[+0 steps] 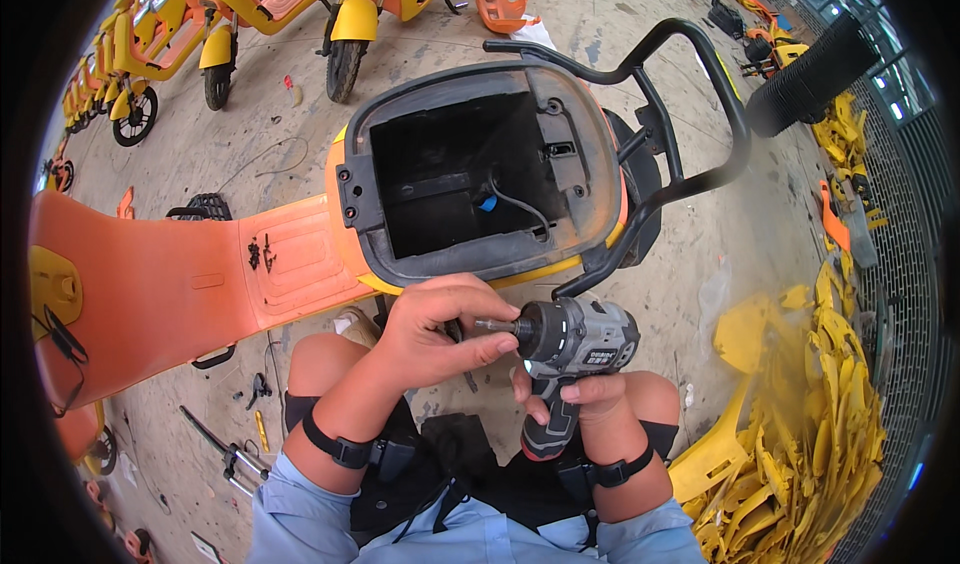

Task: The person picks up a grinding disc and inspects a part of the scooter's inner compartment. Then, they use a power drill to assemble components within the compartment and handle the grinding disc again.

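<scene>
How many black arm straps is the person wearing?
2: the left strap around the left forearm; the right strap around the right forearm, with the right hand on the drill. Any under the sleeves would be hidden.

From the drill [572, 336], the open well [430, 144] gives room at eleven o'clock. Rack bars [738, 136] block one, yellow panels [790, 464] four.

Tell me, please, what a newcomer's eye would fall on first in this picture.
Probably the orange scooter stretching from the left to the centre, its black storage compartment gaping open. Just below it, the grey-and-black power drill stands out, gripped in the right hand with the left hand at its nose. A heap of yellow panels fills the lower right.
</scene>
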The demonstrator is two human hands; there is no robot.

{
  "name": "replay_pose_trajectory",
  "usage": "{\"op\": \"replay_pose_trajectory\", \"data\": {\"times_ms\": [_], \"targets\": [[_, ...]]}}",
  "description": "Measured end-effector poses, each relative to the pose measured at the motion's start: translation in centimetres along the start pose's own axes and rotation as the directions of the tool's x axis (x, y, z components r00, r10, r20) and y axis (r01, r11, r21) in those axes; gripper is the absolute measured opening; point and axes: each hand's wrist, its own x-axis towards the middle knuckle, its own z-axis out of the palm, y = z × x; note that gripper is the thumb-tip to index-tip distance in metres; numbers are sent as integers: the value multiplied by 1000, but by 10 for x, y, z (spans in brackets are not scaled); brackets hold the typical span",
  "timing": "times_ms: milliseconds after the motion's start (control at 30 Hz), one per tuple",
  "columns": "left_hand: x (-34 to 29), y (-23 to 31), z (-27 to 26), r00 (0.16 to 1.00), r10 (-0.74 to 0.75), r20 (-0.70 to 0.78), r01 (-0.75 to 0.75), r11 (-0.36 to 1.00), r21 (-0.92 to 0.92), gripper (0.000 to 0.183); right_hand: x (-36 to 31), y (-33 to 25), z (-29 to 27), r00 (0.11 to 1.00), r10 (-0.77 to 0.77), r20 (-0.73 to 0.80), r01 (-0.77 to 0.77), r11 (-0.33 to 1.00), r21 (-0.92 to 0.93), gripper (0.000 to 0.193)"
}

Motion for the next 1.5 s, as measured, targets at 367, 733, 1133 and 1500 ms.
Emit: {"op": "replay_pose_trajectory", "data": {"times_ms": [367,733,1133,1500], "targets": [[-1,-4,6,1000,-1,-24,0,998,-56,26,2,-4,1,1000,-15,11,16,1000,-20,67],[3,0,4,990,108,-95,-118,987,-107,23,4,-4,13,999,-24,-34,24,1000,-9,72],[3,-8,4,994,16,-109,-32,989,-145,22,4,-3,13,996,-9,-87,6,999,-37,71],[3,-7,3,985,-60,-163,32,985,-167,11,1,1,2,997,-61,-45,56,994,-90,69]]}}
